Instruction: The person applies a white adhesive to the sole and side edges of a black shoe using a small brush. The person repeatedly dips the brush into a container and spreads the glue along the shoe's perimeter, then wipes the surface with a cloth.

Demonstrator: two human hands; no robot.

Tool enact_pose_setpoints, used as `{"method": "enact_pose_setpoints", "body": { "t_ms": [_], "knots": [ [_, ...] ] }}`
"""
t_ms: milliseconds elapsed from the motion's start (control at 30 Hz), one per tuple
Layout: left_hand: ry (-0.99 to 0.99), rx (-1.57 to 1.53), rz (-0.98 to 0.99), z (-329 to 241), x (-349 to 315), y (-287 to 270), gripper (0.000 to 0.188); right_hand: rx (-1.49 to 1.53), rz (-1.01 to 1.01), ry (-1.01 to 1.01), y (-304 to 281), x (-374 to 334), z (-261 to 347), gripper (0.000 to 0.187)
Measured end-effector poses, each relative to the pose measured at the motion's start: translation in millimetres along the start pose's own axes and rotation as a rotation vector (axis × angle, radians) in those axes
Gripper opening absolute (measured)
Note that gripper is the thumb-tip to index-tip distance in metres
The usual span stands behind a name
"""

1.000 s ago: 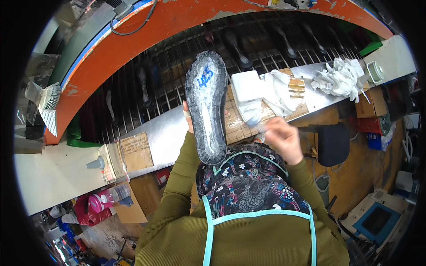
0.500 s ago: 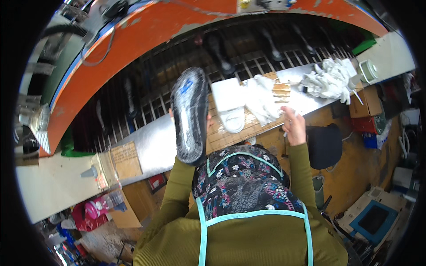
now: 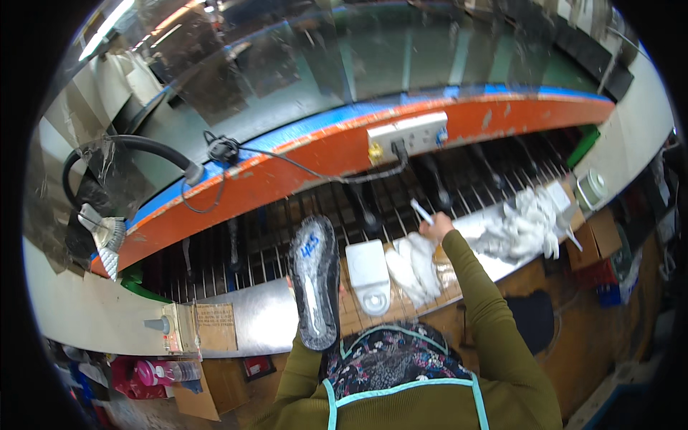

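Observation:
A black shoe sole point(image 3: 314, 287) stands nearly upright in my left hand point(image 3: 342, 289), most of which is hidden behind it. Its hollow side faces me, glossy and whitish, with blue marks near the upper end. My right hand point(image 3: 436, 228) is reached out toward the dark rack, closed around a slim white pen-like stick point(image 3: 421, 211) that points up and left. Between the hands lie a flat white scale-like device point(image 3: 369, 272) with a round part at its near end and a crumpled white cloth or glove point(image 3: 414, 269).
A metal rack point(image 3: 269, 254) with hanging dark pieces runs under an orange beam point(image 3: 301, 159). The beam carries a power strip point(image 3: 407, 140) and cable. A pile of white gloves or rags point(image 3: 522, 226) lies right, a brush point(image 3: 104, 233) hangs left, and a cardboard piece point(image 3: 216, 326) lies on the ledge.
My view has tilted up, bringing the beam and power strip into sight. My right hand has reached forward from the ledge's near edge to the rack. The shoe sole stays in my left hand.

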State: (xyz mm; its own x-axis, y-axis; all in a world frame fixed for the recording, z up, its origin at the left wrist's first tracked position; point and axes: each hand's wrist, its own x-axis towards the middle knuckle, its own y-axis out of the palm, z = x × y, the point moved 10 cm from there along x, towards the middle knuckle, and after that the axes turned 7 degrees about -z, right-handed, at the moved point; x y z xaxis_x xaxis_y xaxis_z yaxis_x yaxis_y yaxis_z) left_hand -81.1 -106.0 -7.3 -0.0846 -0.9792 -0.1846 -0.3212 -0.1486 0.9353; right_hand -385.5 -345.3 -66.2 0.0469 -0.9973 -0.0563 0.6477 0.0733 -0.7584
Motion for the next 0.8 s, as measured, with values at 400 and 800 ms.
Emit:
{"method": "enact_pose_setpoints", "body": {
  "t_ms": [400,800],
  "knots": [
    [0.106,-0.145,0.091,-18,-5,34,0.096,0.373,0.285,0.094,29,8,-18,0.017],
    [0.093,0.247,-0.068,-37,-4,29,0.098,0.142,-0.488,-0.412,-139,-108,120,0.015]
  ]
}}
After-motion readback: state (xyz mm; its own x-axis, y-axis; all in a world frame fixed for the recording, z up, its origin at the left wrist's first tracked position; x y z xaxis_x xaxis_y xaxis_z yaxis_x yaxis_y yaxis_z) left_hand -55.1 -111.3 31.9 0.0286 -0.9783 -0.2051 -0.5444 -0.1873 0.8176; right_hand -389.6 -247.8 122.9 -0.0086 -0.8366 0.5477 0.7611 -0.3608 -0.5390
